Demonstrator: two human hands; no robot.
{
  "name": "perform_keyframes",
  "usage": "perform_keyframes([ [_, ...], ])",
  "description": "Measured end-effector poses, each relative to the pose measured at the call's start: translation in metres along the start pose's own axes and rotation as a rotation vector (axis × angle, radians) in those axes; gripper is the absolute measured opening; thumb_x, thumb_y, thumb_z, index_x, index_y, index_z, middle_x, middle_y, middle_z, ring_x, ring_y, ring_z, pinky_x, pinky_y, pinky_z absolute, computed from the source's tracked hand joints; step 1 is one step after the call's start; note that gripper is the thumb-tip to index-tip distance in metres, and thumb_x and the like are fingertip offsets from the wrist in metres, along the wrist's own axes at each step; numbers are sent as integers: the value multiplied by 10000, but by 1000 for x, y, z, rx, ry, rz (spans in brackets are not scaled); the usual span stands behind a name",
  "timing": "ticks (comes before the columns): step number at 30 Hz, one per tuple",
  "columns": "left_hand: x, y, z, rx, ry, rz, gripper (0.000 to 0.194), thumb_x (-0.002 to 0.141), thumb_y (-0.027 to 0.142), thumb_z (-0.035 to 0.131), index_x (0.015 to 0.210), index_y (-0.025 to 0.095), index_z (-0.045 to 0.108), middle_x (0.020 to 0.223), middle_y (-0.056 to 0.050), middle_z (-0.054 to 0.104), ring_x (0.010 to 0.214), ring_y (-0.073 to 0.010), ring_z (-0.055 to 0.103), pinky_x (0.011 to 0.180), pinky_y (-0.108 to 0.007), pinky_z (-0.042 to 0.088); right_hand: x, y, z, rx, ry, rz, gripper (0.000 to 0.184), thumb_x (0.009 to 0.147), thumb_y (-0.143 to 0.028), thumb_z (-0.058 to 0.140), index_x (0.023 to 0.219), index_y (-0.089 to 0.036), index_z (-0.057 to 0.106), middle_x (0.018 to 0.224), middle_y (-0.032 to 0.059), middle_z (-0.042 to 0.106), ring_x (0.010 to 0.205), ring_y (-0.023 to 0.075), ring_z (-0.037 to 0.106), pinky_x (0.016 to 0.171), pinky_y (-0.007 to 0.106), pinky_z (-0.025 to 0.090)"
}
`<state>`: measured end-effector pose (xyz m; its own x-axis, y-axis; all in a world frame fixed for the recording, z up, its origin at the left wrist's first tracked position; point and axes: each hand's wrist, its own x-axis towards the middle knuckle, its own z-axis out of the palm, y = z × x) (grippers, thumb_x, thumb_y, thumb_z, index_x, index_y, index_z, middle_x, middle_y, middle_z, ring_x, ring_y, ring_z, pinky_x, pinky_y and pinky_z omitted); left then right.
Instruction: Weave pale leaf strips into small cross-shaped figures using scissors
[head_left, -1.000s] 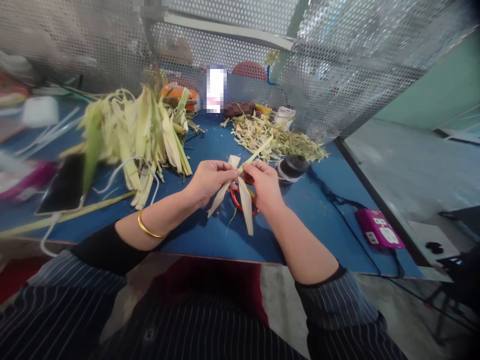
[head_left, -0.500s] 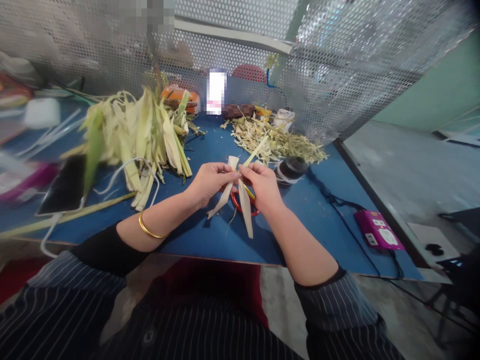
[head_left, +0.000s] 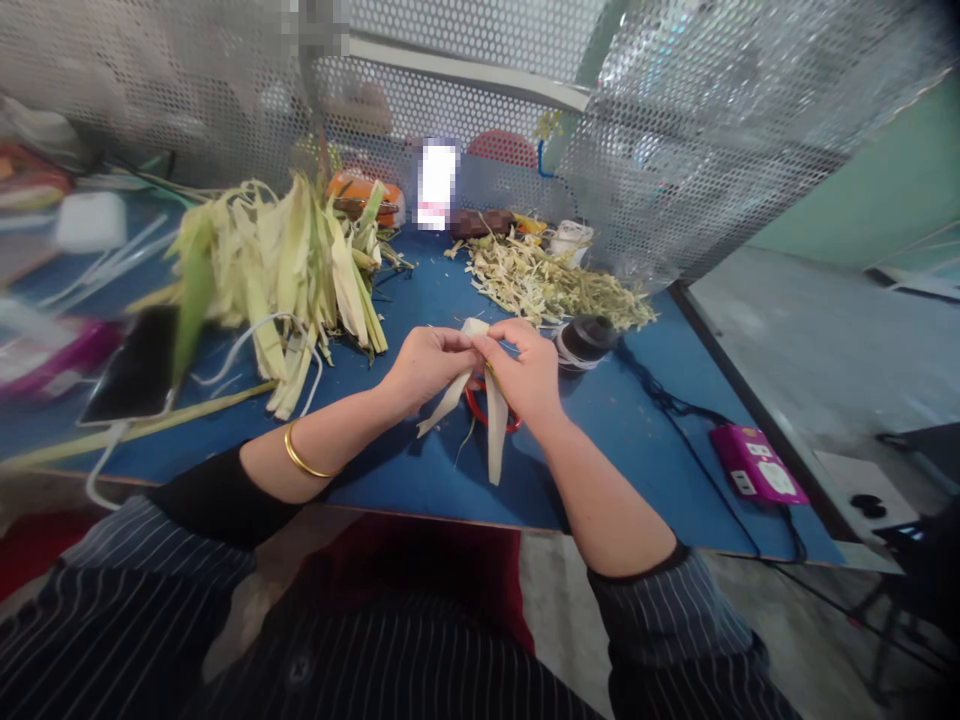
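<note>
Pale corn husk strips [head_left: 496, 430] are pinched between my two hands above the front of the blue table. My left hand [head_left: 429, 370] is closed on the husk from the left. From the right, my right hand [head_left: 527, 372] is closed on it too, the fingertips of both hands meeting. Two husk ends hang down below the fingers, and a folded pale piece shows above them. Under the hands lies a pair of scissors with red handles [head_left: 516, 424], partly hidden. A black spool of white thread [head_left: 585, 343] stands just right of my right hand.
A heap of corn husks [head_left: 277, 270] lies at left, shredded husk scraps [head_left: 555, 280] at back right. A phone [head_left: 131, 370] with a white cable rests at far left. A purple power strip [head_left: 757, 463] with black cords sits at right. A perforated metal screen [head_left: 487, 100] borders the back.
The long green-yellow strip that stuck up beyond my right hand no longer shows. My right fingers have moved up over the fold, and the hanging right end has swung slightly left.
</note>
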<state>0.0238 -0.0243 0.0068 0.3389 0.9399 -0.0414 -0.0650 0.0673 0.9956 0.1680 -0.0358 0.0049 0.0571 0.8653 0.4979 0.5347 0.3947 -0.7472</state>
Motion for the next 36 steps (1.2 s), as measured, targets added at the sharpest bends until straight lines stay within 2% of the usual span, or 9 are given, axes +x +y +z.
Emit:
perform_keyframes([
  [12, 1, 4, -3, 99, -114, -104, 104, 739, 220, 614, 680, 137, 637, 635, -52, 668, 529, -114, 603, 563, -237, 482, -1, 10, 8, 65, 12, 84, 126, 767, -284, 611, 668, -207, 618, 724, -1, 616, 703, 149, 537, 723, 293, 412],
  [16, 1, 11, -10, 402, 15, 67, 225, 753, 312, 648, 929, 176, 681, 708, -53, 685, 710, -188, 654, 663, -256, 466, 1, 20, 9, 112, 17, 156, 183, 775, -365, 606, 690, -204, 622, 685, -8, 592, 680, 145, 507, 679, 277, 402],
  [18, -11, 20, -13, 560, 154, 181, 278, 716, 316, 697, 972, 207, 690, 736, -52, 687, 857, -232, 650, 723, -254, 444, 1, 23, 10, 121, 5, 171, 207, 769, -390, 610, 683, -201, 617, 671, -12, 581, 664, 139, 495, 664, 271, 395],
  [23, -81, 37, -26, 613, 229, 278, 158, 740, 280, 679, 885, 292, 741, 893, -17, 735, 889, -222, 652, 769, -258, 441, -1, 24, 12, 14, -25, 129, 169, 754, -337, 608, 656, -199, 615, 680, -11, 586, 655, 135, 503, 683, 277, 390],
  [27, -123, 40, -80, 829, 905, 411, 211, 794, 281, 616, 971, 329, 721, 936, 33, 735, 879, -202, 659, 780, -296, 452, -2, 22, 14, -46, -40, 122, 176, 763, -354, 606, 677, -202, 628, 695, -3, 606, 664, 146, 526, 697, 295, 398],
  [30, -129, 44, -144, 1071, 1215, 249, 205, 829, 357, 529, 935, 299, 695, 995, 32, 725, 964, -239, 627, 853, -376, 419, -4, 21, 15, -70, -52, 112, 170, 766, -343, 610, 677, -199, 630, 710, 2, 616, 681, 152, 541, 712, 302, 404],
  [31, -129, 44, -164, 1118, 1216, 126, 200, 827, 389, 508, 854, 283, 675, 965, 29, 724, 1005, -265, 602, 879, -414, 394, -4, 22, 15, -76, -56, 105, 165, 766, -339, 611, 680, -199, 631, 718, 5, 620, 688, 154, 547, 716, 305, 406],
  [34, -125, 39, -208, 1076, 904, -159, 333, 756, 553, 541, 665, 233, 533, 843, 3, 691, 1096, -336, 507, 904, -480, 339, -4, 22, 16, -112, -67, 65, 162, 773, -335, 608, 681, -203, 627, 729, 9, 624, 696, 161, 554, 717, 312, 407],
  [36, -123, 32, -220, 1046, 902, -239, 473, 646, 643, 607, 605, 210, 420, 695, -31, 623, 1096, -380, 464, 902, -515, 316, -4, 22, 15, -144, -72, 35, 161, 778, -329, 603, 676, -206, 621, 734, 12, 623, 707, 166, 558, 723, 316, 405],
])
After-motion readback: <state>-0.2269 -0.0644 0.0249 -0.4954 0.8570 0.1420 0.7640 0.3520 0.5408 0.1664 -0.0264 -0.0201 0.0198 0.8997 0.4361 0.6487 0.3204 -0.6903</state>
